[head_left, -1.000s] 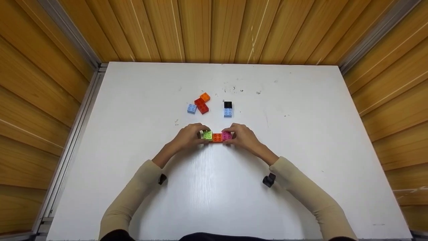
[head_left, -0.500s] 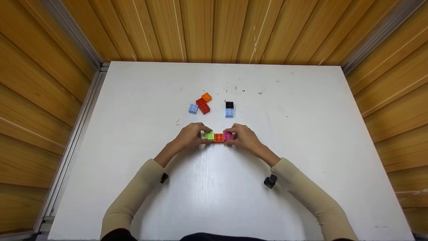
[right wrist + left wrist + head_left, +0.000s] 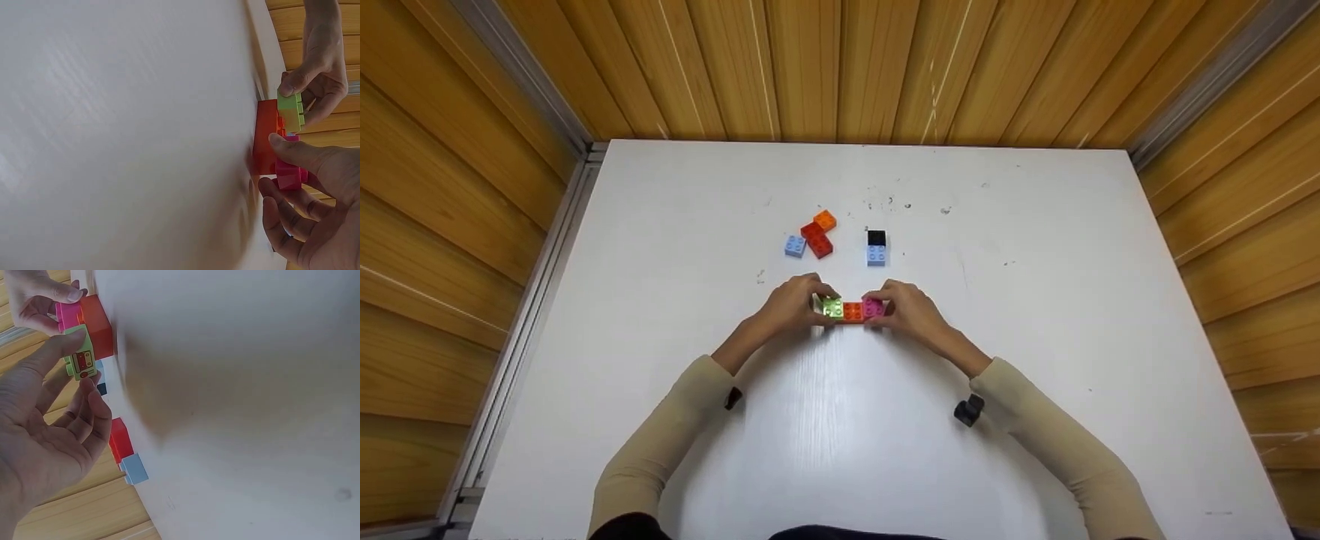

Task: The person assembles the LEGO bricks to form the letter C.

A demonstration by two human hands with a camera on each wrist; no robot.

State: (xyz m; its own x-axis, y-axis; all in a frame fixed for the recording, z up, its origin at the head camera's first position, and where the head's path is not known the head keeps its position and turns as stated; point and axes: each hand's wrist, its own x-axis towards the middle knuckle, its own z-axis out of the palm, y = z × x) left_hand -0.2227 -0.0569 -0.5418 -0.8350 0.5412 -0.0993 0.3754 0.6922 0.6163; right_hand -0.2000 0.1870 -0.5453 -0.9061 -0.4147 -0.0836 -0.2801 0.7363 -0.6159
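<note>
An orange-red toy building brick (image 3: 852, 311), longer than the rest, lies on the white table between both hands. My left hand (image 3: 791, 304) pinches a light green brick (image 3: 833, 307) between thumb and fingers at the long brick's left end. That green brick carries a printed picture on its outer side in the left wrist view. At the other end my right hand (image 3: 913, 311) grips a pink brick (image 3: 289, 175) with thumb and fingertips. Green and pink both sit on top of the orange-red brick, with some of its studs showing between them.
Behind the hands, two red bricks (image 3: 817, 238) touch an orange brick (image 3: 825, 220), and a light blue brick (image 3: 795, 245) lies beside them. To their right, a black brick (image 3: 876, 238) adjoins another light blue brick (image 3: 876, 256). Wood-panelled walls (image 3: 840, 67) enclose the white table (image 3: 997, 315).
Both hands keep hold of the same bricks, and the bricks keep their arrangement. The whole head view has shifted slightly.
</note>
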